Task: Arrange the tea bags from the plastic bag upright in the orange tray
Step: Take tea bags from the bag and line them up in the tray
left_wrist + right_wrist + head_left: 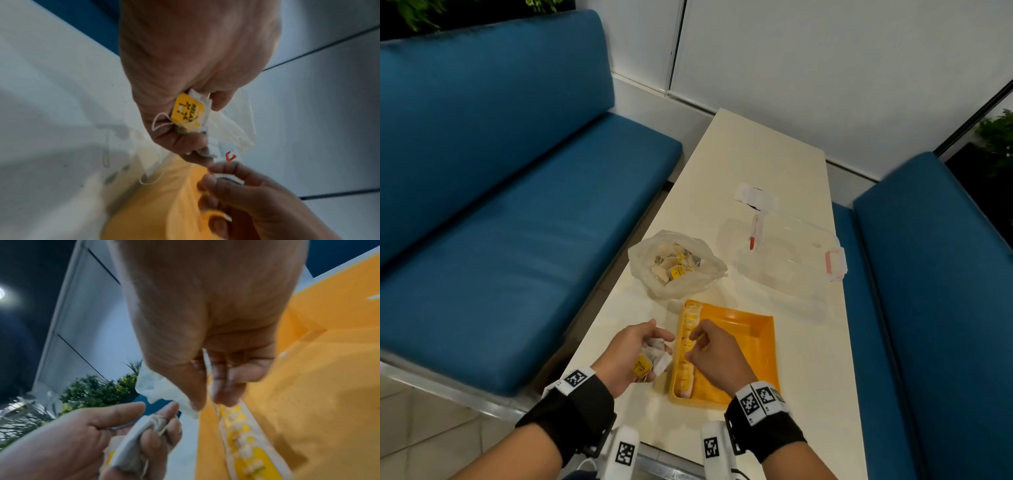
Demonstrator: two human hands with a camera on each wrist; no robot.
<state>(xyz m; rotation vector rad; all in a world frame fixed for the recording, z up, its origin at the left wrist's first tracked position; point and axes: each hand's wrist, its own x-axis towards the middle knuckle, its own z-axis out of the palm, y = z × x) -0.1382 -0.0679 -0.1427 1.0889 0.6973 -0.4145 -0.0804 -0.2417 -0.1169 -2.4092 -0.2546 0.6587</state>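
Left hand (635, 356) is bunched round a wad of soft, feather-light white paper tea bags with yellow tags (650, 358), right hand (710, 349) pinches one just beside it over the shallow orange plastic tray (760, 329)'s upright row (688, 349), so I'd grab them gently by the top edge, they crumple easily.

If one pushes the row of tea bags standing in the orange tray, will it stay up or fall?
The row of tea bags probably stays up only because it leans against the wall of the orange tray; a push towards the bare floor would likely topple it. The bags look thin, soft and light, so they may slide or crumple easily.
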